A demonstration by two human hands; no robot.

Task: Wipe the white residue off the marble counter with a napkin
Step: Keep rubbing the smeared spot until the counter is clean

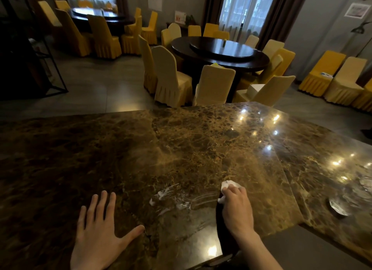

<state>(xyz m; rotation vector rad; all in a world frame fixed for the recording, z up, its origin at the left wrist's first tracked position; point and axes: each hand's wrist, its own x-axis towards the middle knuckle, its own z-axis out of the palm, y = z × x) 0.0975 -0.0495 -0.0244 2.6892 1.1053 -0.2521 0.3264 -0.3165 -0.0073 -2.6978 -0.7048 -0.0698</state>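
A brown marble counter [120, 159] fills the lower half of the view. White residue [171, 199] lies smeared in streaks near the counter's front middle. My right hand [237, 207] is closed on a crumpled white napkin [228, 186] and presses it onto the marble just right of the smear. My left hand [100, 235] rests flat on the counter to the left of the residue, fingers spread, holding nothing.
A shallow glass dish [339, 207] sits on the counter at the right. The counter's front edge cuts in beside my right forearm. Beyond the counter stand a dark round table [219, 50] and several yellow-covered chairs [171, 78].
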